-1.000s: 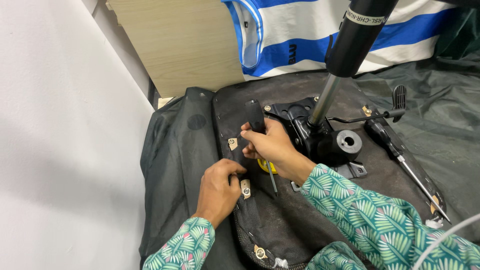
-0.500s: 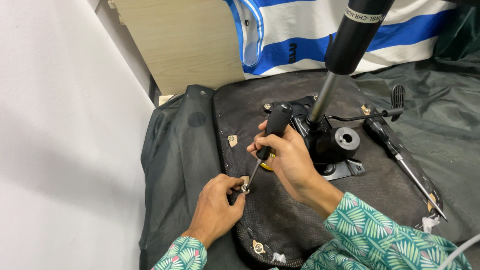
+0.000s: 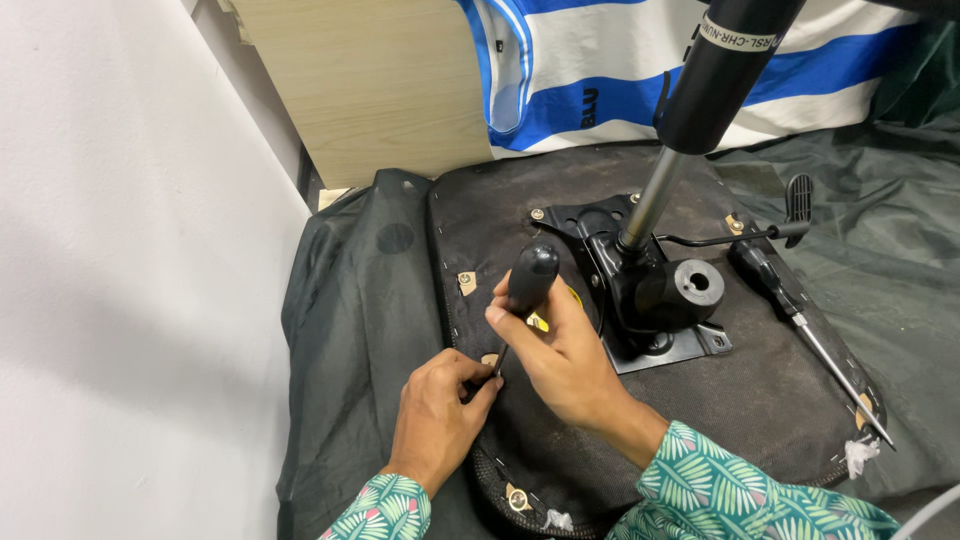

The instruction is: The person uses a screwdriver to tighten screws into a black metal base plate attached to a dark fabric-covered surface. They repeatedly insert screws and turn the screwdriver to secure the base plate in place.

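Screwdriver (image 3: 525, 290): black handle with a yellow band, shaft slanting down toward 7 o'clock; located left of centre on the upturned chair seat base (image 3: 760, 400), tip at the seat's left edge.

Right hand (image 3: 560, 350): fingers wrapped around the lower handle of the screwdriver, thumb on the near side; closed in a firm grasp. Sleeve of green leaf-print fabric runs off toward 5 o'clock.

Left hand (image 3: 435, 415): at 7 o'clock of the right hand, fingertips curled and pinched at the screwdriver tip, touching the seat edge beside a small brass-coloured bracket (image 3: 489, 359); what the fingers pinch is hidden.

Chair seat base: dark fabric underside facing up, brass-coloured clips along its rim, one (image 3: 466, 283) at 10 o'clock of the screwdriver handle.

Tilt mechanism (image 3: 655, 300): black metal plate bolted at the seat's centre, at 3 o'clock of the right hand, with a round socket on top.

Gas lift cylinder (image 3: 725, 70): black tube with silver rod, rising from the mechanism toward 1 o'clock.

Adjustment lever (image 3: 790, 200): black, paddle-ended, at 2 o'clock of the mechanism.

Second screwdriver (image 3: 800, 320): black handle, long bare shaft, lying on the seat at 3 o'clock, pointing to 5 o'clock.

Dark cover sheet (image 3: 350, 320): beneath the seat.

Blue-and-white striped garment (image 3: 580, 60): at 12 o'clock, beside a pale wood panel (image 3: 370, 90).

White wall (image 3: 130, 270): at 9 o'clock.
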